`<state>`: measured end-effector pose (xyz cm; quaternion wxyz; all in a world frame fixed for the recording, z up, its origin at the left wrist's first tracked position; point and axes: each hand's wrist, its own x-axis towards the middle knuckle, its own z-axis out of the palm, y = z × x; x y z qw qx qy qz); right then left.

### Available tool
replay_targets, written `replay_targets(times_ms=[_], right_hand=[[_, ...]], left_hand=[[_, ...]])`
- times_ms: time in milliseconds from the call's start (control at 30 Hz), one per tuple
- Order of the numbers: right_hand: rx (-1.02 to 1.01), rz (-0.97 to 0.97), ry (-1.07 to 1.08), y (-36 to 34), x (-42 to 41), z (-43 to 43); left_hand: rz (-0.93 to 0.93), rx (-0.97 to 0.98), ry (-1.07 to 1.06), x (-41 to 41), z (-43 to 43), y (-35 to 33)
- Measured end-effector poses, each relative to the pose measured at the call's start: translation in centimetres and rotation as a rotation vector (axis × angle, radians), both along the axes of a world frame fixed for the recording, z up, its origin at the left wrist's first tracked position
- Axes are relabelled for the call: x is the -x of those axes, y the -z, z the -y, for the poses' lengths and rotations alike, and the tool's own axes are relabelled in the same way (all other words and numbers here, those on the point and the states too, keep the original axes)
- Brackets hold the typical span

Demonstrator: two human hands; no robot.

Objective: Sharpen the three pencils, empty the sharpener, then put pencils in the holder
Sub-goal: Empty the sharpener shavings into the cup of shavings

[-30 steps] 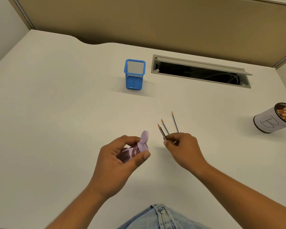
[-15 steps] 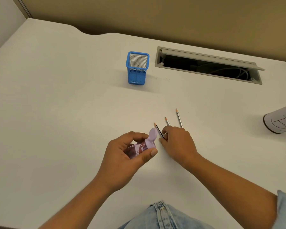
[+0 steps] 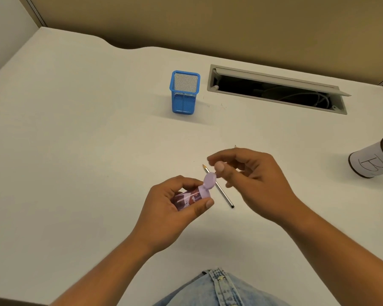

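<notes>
- Right hand [image 3: 252,182], having left the pencils, is now lifting beside the sharpener [image 3: 191,196], fingers loosely curled, grasping nothing.
- Left hand [image 3: 175,208] is gripping the sharpener; one pencil [image 3: 221,191] is lying just behind it on the surface [image 3: 75,151].

The sharpener [image 3: 191,196], a clear purple tube with a lilac cap [image 3: 209,180] flipped open, lies tilted in the left hand [image 3: 177,208]. One pencil [image 3: 218,186] lies flat between the hands, tip pointing away. The blue mesh holder [image 3: 184,92] stands upright, well beyond both hands
</notes>
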<state>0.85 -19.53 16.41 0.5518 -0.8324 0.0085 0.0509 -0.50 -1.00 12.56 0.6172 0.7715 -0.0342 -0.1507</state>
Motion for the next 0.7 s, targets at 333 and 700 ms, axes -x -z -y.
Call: replay_targets(times_ms=[333,700], right_hand=[[-0.092,0.016,-0.011,-1.8,3.9,-0.2],[-0.373,-0.074,-0.006,-3.9,6.5,-1.7]], left_hand=[[0.047,0.066,0.021,1.8,-0.4,-1.9],[-0.063,0.339,0.147,3.2,-1.1,-4.7]])
